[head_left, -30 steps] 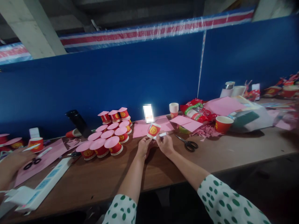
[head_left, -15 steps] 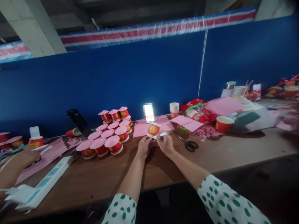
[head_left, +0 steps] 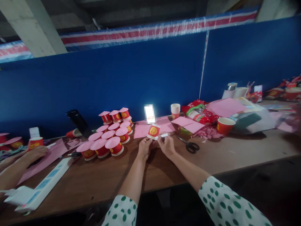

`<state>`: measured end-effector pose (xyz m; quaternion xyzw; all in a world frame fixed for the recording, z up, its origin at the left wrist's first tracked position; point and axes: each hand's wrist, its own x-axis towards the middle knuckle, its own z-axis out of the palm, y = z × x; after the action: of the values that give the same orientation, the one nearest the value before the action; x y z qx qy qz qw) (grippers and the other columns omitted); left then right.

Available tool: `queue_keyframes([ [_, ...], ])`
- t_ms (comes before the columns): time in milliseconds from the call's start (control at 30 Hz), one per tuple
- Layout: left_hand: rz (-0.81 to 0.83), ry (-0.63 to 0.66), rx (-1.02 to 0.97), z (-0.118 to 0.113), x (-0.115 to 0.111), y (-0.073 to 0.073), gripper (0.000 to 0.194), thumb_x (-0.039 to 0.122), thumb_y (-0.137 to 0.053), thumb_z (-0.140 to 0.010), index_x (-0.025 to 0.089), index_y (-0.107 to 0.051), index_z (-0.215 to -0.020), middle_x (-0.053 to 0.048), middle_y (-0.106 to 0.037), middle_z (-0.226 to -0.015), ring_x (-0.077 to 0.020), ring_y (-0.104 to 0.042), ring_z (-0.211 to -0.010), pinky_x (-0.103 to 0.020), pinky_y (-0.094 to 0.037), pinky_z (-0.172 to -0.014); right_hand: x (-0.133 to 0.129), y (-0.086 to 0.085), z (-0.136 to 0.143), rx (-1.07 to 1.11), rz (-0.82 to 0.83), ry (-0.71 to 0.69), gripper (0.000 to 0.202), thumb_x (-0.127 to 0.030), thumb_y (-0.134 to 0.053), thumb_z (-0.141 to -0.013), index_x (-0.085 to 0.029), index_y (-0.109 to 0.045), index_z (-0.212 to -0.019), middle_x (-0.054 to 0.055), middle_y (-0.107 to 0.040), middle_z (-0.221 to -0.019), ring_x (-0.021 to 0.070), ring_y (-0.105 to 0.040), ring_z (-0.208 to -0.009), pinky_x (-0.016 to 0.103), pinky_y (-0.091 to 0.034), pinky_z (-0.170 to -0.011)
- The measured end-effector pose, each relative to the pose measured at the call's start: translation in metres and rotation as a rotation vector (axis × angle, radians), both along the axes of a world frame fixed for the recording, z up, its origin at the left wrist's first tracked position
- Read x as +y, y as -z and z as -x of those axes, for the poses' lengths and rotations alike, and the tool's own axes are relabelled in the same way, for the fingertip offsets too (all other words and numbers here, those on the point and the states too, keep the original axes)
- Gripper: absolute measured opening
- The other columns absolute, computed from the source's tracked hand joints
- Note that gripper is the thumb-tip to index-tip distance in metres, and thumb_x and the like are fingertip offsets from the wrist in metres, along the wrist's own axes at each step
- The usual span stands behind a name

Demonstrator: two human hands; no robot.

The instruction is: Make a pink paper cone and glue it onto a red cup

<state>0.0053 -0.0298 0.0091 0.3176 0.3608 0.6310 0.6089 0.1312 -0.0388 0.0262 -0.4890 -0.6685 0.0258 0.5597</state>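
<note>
And here we have sleeves in white, splashed with deep green polka dots! On the left sleeve (head_left: 121, 210) we spot rounded dots; over on the right sleeve (head_left: 231, 201), plenty more, some stretched to ovals, sizes varying. We see both cuffs finish around the elbows, leaving bare forearms (head_left: 133, 180) down to a bare left hand (head_left: 144, 149) and bare right hand (head_left: 167, 147).

Craft workshop suggested: concrete pillar (head_left: 35, 28) seen at 10 o'clock, blue partition (head_left: 131, 73) at 12, scissors (head_left: 187, 144) at 4, pink-topped cups (head_left: 108, 135) at 8.
</note>
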Motion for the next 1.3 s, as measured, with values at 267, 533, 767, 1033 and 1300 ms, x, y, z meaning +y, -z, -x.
queue_keyframes([
  [267,-0.019,0.02,0.016,-0.0002,-0.0025,-0.0021,0.026,0.014,-0.072,-0.058,0.011,-0.058,-0.08,-0.003,-0.066,-0.074,-0.0127,-0.062,-0.071,-0.03,-0.045,-0.082,-0.0006,-0.0018,-0.0018,0.017,0.002,0.006,0.019,-0.029,-0.041,-0.083,-0.017,-0.054,-0.076,0.003,-0.062,-0.062,0.0141,-0.057,-0.055,0.022,-0.041,-0.058],
  [533,-0.021,0.021,0.021,-0.0004,-0.0038,-0.0034,0.026,0.015,-0.073,-0.058,0.011,-0.058,-0.08,-0.004,-0.066,-0.076,-0.0132,-0.063,-0.074,-0.03,-0.046,-0.082,-0.001,-0.003,-0.0023,0.013,0.024,0.031,0.021,-0.029,-0.041,-0.084,-0.016,-0.056,-0.077,0.004,-0.063,-0.065,0.0146,-0.058,-0.058,0.022,-0.042,-0.06],
  [767,-0.023,0.03,0.016,-0.0003,-0.0041,-0.0037,0.025,0.014,-0.072,-0.059,0.011,-0.059,-0.08,-0.004,-0.067,-0.077,-0.0133,-0.063,-0.074,-0.029,-0.046,-0.081,0.0,-0.0018,-0.0019,0.005,0.023,0.046,0.022,-0.03,-0.04,-0.084,-0.016,-0.056,-0.076,0.004,-0.063,-0.063,0.0149,-0.058,-0.057,0.022,-0.042,-0.06],
  [1033,-0.024,0.027,0.016,0.0003,-0.0034,-0.0036,0.026,0.015,-0.073,-0.058,0.011,-0.059,-0.08,-0.004,-0.066,-0.078,-0.0122,-0.062,-0.075,-0.028,-0.046,-0.081,0.0036,0.003,-0.001,-0.026,0.059,0.02,0.021,-0.028,-0.042,-0.082,-0.016,-0.058,-0.078,0.005,-0.065,-0.066,0.0165,-0.061,-0.062,0.023,-0.043,-0.063],
  [1300,-0.031,0.03,0.012,0.0005,-0.0038,-0.0034,0.031,0.015,-0.073,-0.057,0.011,-0.058,-0.083,-0.004,-0.067,-0.079,-0.0127,-0.063,-0.075,-0.028,-0.046,-0.081,0.0021,0.0017,-0.0005,-0.032,0.059,0.027,0.023,-0.029,-0.041,-0.083,-0.016,-0.059,-0.079,0.005,-0.065,-0.064,0.0171,-0.061,-0.063,0.023,-0.043,-0.063],
])
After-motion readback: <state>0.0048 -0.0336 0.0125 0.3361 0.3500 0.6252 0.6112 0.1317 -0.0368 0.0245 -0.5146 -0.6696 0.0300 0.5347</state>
